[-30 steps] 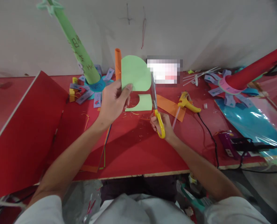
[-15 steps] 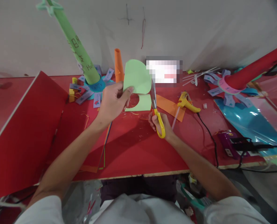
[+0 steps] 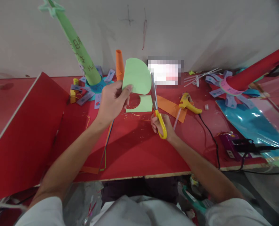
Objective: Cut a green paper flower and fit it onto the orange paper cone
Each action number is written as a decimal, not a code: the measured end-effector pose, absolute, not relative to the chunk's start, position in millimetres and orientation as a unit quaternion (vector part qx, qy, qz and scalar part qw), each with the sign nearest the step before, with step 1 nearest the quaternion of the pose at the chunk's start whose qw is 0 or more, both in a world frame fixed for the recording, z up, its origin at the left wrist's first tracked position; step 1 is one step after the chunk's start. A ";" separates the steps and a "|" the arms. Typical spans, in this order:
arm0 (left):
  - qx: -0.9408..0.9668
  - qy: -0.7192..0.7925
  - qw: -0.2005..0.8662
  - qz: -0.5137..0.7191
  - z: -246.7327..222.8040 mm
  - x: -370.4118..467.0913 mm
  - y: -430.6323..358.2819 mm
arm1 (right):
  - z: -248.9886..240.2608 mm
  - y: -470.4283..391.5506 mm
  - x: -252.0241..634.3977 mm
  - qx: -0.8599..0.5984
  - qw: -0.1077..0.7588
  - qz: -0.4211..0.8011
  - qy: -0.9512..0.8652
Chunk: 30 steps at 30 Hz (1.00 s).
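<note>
While the left hand (image 3: 112, 102) clamps a light green paper (image 3: 138, 76) between thumb and fingers, above the red table (image 3: 134, 153), the right hand (image 3: 165, 127) is closed round the scissors (image 3: 155, 106). The paper is smooth and plain, rounded at the top and right, straighter along its left side. The blades stand at its right edge; whether they touch is unclear. Counted: one pair of scissors, one yellow glue gun (image 3: 187, 103), one green offcut (image 3: 146, 103) with a curved notch, three tubes: green (image 3: 80, 53), orange (image 3: 119, 64) and red (image 3: 254, 72).
</note>
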<state>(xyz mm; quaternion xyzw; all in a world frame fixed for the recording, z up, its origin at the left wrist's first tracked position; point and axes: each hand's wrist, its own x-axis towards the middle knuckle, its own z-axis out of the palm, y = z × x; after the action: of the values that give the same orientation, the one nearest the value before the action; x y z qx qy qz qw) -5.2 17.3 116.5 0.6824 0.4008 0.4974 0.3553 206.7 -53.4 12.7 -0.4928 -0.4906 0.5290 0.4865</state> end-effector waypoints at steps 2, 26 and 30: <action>0.681 0.402 0.354 0.500 116.5 -5.7 18.2 | 12.0 -53.7 206.8 -0.493 0.488 0.533 -0.485; 0.698 0.397 0.356 0.479 112.6 -12.5 26.2 | 17.4 -52.4 204.3 -0.486 0.454 0.557 -0.497; 0.708 0.396 0.341 0.475 112.4 -13.2 26.4 | 18.1 -50.3 203.2 -0.463 0.466 0.553 -0.513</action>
<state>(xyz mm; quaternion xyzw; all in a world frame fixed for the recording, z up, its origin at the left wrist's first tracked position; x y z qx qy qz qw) -13.2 26.4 112.4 0.7080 0.3963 0.4750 0.3408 203.2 -50.3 18.1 -0.4634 -0.5129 0.5526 0.4656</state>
